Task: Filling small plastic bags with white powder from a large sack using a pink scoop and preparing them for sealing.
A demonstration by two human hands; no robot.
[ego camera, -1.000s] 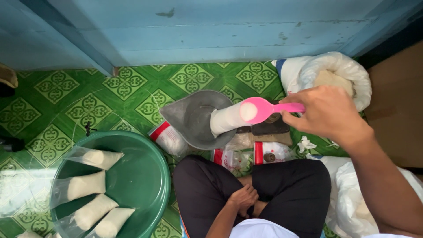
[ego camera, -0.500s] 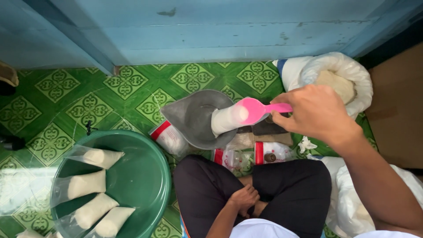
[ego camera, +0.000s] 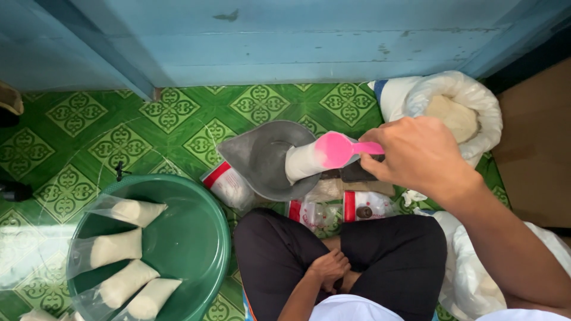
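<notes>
In the head view, the right hand [ego camera: 425, 156] has its fingers closed around the handle of a pink scoop [ego camera: 336, 149], which tips over a small bag of white grain [ego camera: 304, 161] standing in the grey scale pan [ego camera: 262, 157] on the floor, so the weight can be read. The open sack [ego camera: 455, 113] stays near for refilling. The left hand [ego camera: 329, 267] rests loosely curled on the lap, holding nothing. 4 filled bags [ego camera: 119, 246] lie together in the green basin [ego camera: 196, 238].

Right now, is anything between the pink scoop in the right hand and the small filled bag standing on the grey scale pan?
Nothing visible. The right hand holds the pink scoop by its handle, and the scoop's bowl already sits at the mouth of the small bag on the grey scale pan. The left hand rests in the lap, clear of them.
</notes>
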